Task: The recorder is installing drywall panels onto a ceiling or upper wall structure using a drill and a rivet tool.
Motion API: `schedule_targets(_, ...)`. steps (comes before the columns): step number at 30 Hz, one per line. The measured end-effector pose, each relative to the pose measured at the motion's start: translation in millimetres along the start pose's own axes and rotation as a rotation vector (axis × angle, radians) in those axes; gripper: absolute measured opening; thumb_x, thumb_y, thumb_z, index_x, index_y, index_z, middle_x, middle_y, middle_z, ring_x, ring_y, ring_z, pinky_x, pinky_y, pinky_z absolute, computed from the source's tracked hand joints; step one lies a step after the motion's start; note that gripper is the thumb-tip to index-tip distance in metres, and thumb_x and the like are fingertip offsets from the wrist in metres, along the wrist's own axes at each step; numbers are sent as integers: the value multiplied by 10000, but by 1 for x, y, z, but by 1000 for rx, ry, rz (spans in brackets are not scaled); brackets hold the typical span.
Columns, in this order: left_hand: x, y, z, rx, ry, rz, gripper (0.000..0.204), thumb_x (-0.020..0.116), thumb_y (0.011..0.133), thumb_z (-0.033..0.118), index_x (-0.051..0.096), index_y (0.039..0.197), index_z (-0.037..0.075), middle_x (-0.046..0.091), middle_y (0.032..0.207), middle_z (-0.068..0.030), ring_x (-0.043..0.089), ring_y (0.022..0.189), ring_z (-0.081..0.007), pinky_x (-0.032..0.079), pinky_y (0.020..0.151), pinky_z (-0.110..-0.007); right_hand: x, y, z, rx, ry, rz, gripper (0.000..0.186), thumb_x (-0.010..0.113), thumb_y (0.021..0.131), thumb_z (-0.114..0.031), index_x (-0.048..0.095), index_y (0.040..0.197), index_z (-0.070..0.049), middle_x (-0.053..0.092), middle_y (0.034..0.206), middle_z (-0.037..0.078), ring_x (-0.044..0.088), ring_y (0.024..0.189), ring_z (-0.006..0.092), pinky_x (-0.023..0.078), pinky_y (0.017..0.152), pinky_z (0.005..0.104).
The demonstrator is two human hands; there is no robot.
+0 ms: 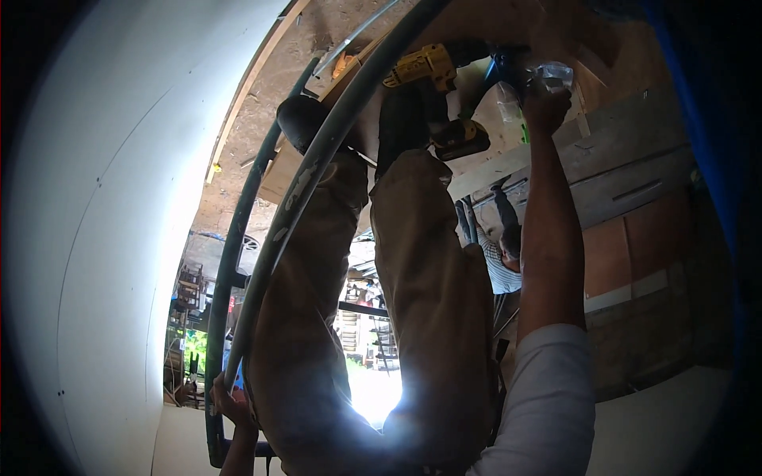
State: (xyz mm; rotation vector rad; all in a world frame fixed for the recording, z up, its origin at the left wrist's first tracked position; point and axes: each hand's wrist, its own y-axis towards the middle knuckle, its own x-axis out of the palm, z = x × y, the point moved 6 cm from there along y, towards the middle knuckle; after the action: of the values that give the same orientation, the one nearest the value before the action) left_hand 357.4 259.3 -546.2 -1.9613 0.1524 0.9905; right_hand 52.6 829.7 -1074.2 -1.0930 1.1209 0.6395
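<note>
The left hand (232,403) clamps its fingers around a metal rail (316,155), seemingly for balance, while the right hand (548,109), finger closure unclear, meets clear plastic (555,74), a yellow drill (426,67) left of its fingers.

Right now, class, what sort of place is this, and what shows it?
Probably a workshop or building site: a yellow power drill, a long wooden strip and a littered floor suggest it.
</note>
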Motion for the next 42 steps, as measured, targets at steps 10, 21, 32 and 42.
schedule_targets(10, 1, -3, -15, -16, 21, -5, 406, 669, 808, 373, 576, 1030, 46, 595, 859, -100, 554, 784, -273, 441, 691, -383, 5, -2, 10, 153, -119, -257, 549, 597, 776, -538, 699, 918, -17, 648, 936, 259, 645, 892, 383, 532, 743, 470)
schedule_targets(21, 1, -2, -11, -45, -23, 9, 384, 652, 826, 351, 579, 998, 17, 592, 850, -122, 560, 783, -302, 436, 699, -380, 41, 11, 25, 181, -179, -344, 595, 514, 807, -542, 697, 917, 13, 661, 999, 235, 640, 958, 350, 500, 837, 434)
schedule_targets(32, 3, 0, -11, -25, -25, -2, 392, 666, 812, 355, 583, 999, 20, 601, 859, -112, 574, 790, -283, 437, 725, -379, 65, 6, 52, 664, 817, -634, 248, 567, 890, -272, 622, 838, -35, 584, 699, 72, 506, 489, 167, 415, 531, 295)
schedule_targets(42, 9, -10, -34, -5, 13, 2, 395, 700, 791, 333, 580, 1021, 35, 614, 904, -106, 581, 831, -286, 462, 725, -367, 13, -24, 48, 758, 1379, -492, 136, 535, 922, -161, 598, 937, -42, 604, 890, 54, 578, 789, 146, 428, 618, 285)
